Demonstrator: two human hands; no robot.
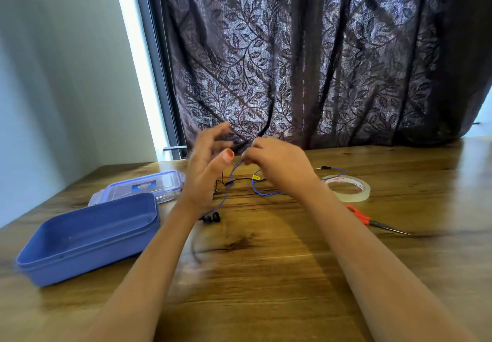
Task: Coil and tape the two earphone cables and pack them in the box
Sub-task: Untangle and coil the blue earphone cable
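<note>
Earphone cable, blue, runs slack beneath both hands across the counter. Your right hand pinches it; your left hand is spread open, apparently as a winding form. Box waits open, left of that hand.

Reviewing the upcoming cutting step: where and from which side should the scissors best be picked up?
By the orange handles, probably with the right hand, coming from above. The scissors lie flat on the table just right of the right forearm, handles toward the tape roll, closed blades pointing away to the right, so the handle end is nearest and safest.
</note>
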